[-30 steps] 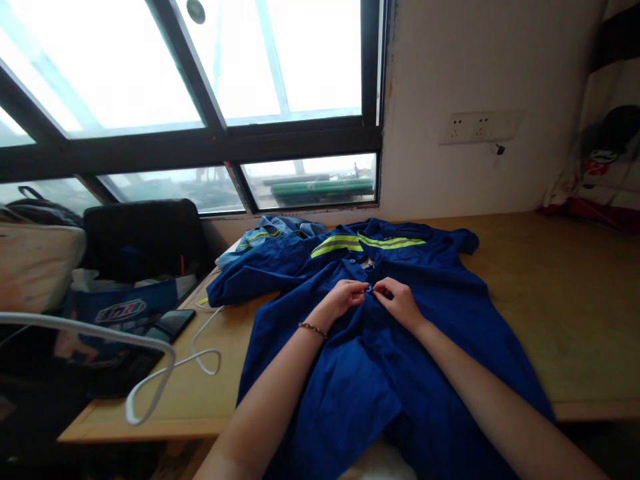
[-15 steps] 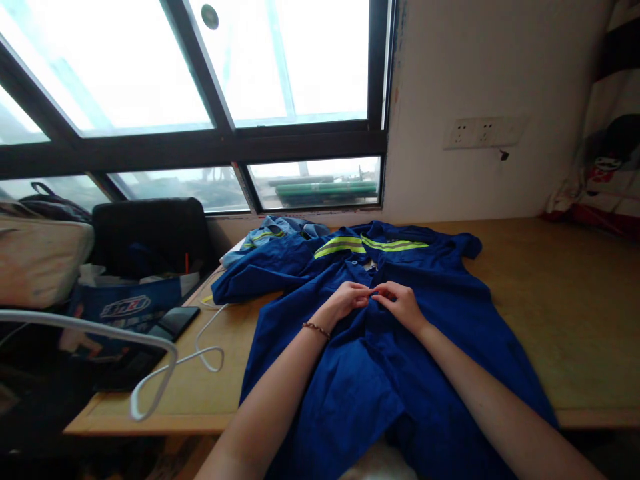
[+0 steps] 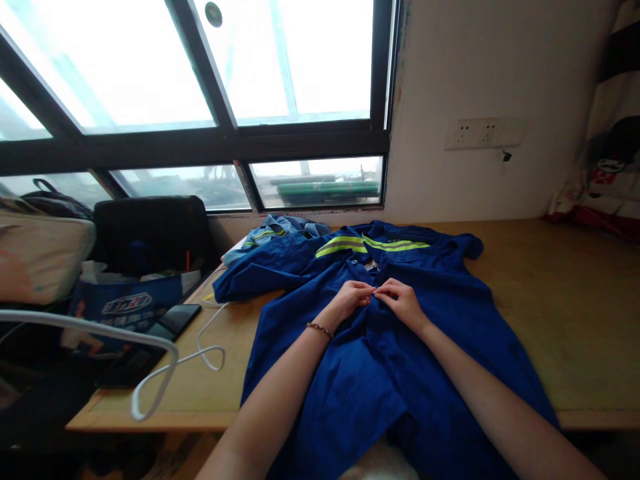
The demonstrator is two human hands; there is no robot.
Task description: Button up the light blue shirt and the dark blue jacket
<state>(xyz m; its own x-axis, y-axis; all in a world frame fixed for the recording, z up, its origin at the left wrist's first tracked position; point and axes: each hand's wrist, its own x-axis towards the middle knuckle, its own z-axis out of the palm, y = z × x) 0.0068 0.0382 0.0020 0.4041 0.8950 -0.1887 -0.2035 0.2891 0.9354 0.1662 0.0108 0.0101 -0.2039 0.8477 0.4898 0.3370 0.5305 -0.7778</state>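
A blue work jacket [image 3: 345, 373] with yellow-and-grey reflective strips [image 3: 395, 245] lies spread on the table, its lower edge hanging over the front. My left hand [image 3: 351, 298] pinches the front placket, fingertips together. From the other side, my right hand [image 3: 401, 301] pinches the same spot, its thumb and forefinger meeting the left fingertips. Whatever small part sits between the fingertips is hidden. Just above my hands, a button [image 3: 355, 261] shows near the open collar. A bracelet [image 3: 320, 329] circles my left wrist.
Wooden table [image 3: 575, 333] under the jacket. A lighter blue garment [image 3: 273, 230] lies behind its left sleeve. White cable [image 3: 213, 357] and dark phone [image 3: 180, 320] are at the left. A blue bag [image 3: 130, 300] and black chair [image 3: 153, 230] stand beyond. Window and wall socket [image 3: 483, 133] are behind.
My hands stay at the same spot on the placket, with the fingertips shifting slightly and my right fingers drawing closer together. The jacket has hardly moved.
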